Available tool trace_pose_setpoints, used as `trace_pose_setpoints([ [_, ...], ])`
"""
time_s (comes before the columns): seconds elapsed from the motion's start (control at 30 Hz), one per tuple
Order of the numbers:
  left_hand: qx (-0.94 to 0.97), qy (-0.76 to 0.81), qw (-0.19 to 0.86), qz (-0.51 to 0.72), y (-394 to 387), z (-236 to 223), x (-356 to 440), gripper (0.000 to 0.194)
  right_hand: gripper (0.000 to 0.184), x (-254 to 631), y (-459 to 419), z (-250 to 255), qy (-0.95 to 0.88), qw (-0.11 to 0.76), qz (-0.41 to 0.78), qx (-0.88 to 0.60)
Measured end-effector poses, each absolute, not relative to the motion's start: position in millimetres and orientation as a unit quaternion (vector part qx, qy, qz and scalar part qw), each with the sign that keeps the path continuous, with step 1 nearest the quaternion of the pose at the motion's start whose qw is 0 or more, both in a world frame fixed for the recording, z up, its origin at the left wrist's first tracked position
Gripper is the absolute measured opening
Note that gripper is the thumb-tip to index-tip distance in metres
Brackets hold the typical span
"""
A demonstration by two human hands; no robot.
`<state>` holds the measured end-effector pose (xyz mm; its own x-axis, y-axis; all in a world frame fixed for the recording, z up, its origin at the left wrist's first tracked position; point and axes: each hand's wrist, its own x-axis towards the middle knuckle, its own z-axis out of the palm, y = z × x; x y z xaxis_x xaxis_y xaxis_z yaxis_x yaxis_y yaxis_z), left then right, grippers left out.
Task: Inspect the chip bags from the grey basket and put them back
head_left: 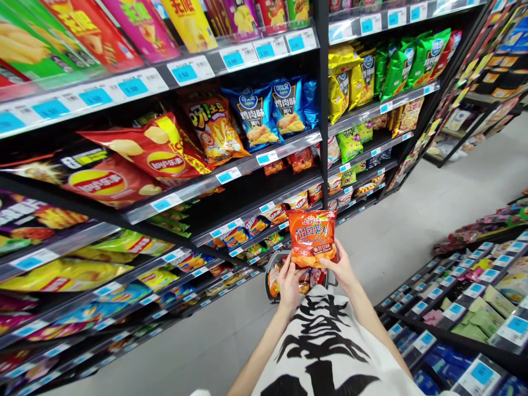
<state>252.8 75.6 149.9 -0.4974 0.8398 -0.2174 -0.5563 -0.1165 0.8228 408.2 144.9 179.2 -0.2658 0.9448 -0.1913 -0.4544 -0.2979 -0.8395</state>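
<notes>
Both my hands hold up an orange-red bag of tomato-flavour chips (pixel 312 237), its printed front facing me. My left hand (pixel 287 279) grips its lower left corner, thumb in front. At the lower right edge, my right hand (pixel 341 264) has its thumb on the front and its fingers behind, mostly hidden. Below the bag stands a grey shopping basket (pixel 272 291) with several snack packets (pixel 305 280) in it. The bag and my hands cover part of the basket.
Snack shelves (pixel 256 206) line the left side, with price tags along their edges. Red Lay's bags (pixel 152 148) lean out over one shelf. Low display racks (pixel 466 291) stand on the right. Grey floor (pixel 416 209) runs between the shelves and racks.
</notes>
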Motion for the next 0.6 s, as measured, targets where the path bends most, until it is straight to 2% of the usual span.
trace_pose_setpoints([
  [0.43,0.150,0.466,0.480,0.728,75.3,148.0,251.6,0.064,0.093,407.9,144.3,178.9,-0.351,0.485,0.721,-0.350],
  [0.6,0.194,0.526,0.438,0.702,74.1,146.7,247.6,0.063,0.093,408.9,146.9,176.8,-0.346,0.487,0.713,-0.368],
])
